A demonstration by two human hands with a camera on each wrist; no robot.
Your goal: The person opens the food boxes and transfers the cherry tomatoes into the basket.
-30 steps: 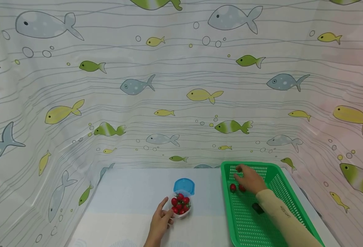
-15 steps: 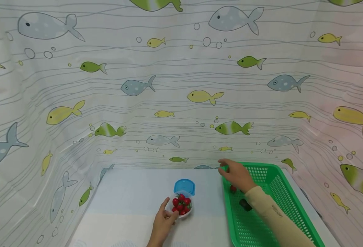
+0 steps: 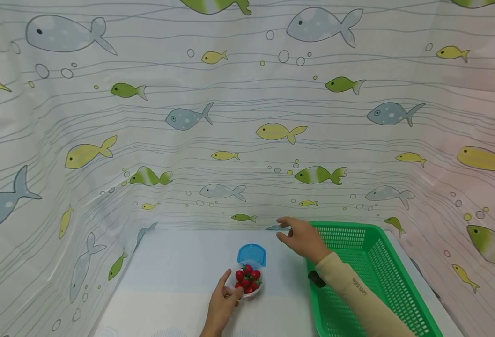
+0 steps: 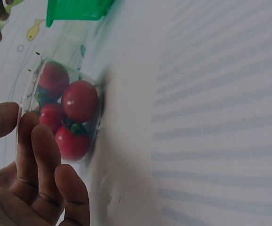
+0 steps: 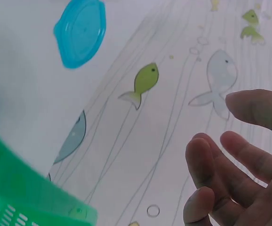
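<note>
Two hands apart from each other. Left hand [image 3: 223, 302] clamped on the small clear tub [image 3: 252, 294] of red tomatoes [image 3: 246, 281] — thumb at the near-left rim, index finger along the left side, other fingers bent. Tub is on the white worktop [image 3: 180, 267], left of the green basket [image 3: 342, 309], blue lid [image 3: 252, 255] at its far side. Right hand [image 3: 304, 238] raised by the basket's far-left corner, pointing left, thumb and loosely bent fingers apart, forearm across the basket. Beige sleeve [image 3: 358, 297] has small dark lettering — looks like "Let's Slim", too small to be sure.
</note>
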